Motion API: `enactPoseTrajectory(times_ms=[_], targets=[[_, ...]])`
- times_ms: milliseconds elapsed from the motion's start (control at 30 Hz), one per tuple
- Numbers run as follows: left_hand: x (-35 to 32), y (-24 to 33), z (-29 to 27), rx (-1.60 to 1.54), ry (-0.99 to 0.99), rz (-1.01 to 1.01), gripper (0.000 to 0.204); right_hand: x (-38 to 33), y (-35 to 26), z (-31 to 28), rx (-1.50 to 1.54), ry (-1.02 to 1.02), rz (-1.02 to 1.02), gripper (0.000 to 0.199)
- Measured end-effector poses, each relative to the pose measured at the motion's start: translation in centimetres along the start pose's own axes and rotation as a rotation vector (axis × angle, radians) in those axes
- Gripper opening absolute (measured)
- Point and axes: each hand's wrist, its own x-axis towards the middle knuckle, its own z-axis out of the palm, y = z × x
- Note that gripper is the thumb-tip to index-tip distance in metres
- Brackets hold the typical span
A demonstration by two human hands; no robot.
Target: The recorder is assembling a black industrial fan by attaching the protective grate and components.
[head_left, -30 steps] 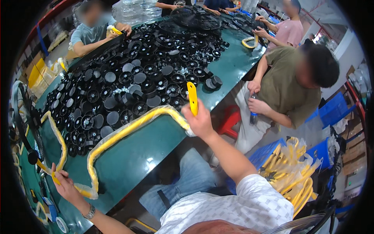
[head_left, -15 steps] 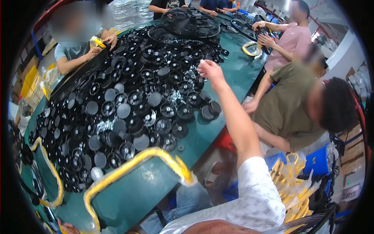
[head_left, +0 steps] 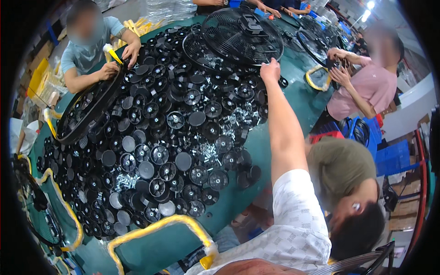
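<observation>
Right hand (head_left: 271, 72) reaches to near right rim of black fan grille (head_left: 245, 39). Grip: fingers curled, mostly closed; whether rim is pinched or only touched, cannot tell. Left hand out of view, grip state unknown. Nearer than fan grille, on table (head_left: 158, 250): heap of black round parts (head_left: 183, 161), then wrapped yellow tube (head_left: 156, 226), well apart.

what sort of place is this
Probably a factory assembly workshop: a green worktable holds a big heap of black round parts with loose metal fasteners, a black fan grille lies toward its far end, and several people stand or sit around.
</observation>
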Motion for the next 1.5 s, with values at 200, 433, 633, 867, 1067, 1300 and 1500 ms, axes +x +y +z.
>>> enactPoseTrajectory(times_ms=[200, 433, 633, 867, 1067, 1300, 1500], targets=[[-1.0, 0.7, -0.7, -0.506, -0.021, -0.449, 0.035, 3.2, -1.7, 0.2, -0.591, -0.111, -0.418, 0.04], [-0.6, 0.3, -0.2, -0.354, 0.003, -0.422, 0.031, 4.9, -4.2, -2.2, -0.518, -0.272, -0.696, 0.043], [-0.6, 1.0, 0.1, -0.755, 0.03, -0.518, 0.036, 4.7, -6.5, -3.3, -0.094, 0.398, -0.461, 0.042], [-1.2, -3.7, 1.6, -0.911, -0.155, -0.517, 0.046, 5.3, -4.5, -10.9, -0.249, 0.542, -0.322, 0.043], [-0.7, 0.2, 0.9, -0.75, 0.034, -0.454, 0.04, 2.7, -6.7, -19.1, 0.009, 0.726, -0.305, 0.043], [-3.0, -4.8, 3.6, -0.614, 0.043, -0.442, 0.046, -5.2, -15.5, -27.4, 0.259, 0.597, -0.382, 0.045], [-4.3, -9.5, 10.0, -0.995, 0.075, -0.492, 0.039, -14.6, -21.1, -33.7, 0.445, 0.402, -0.522, 0.049]])
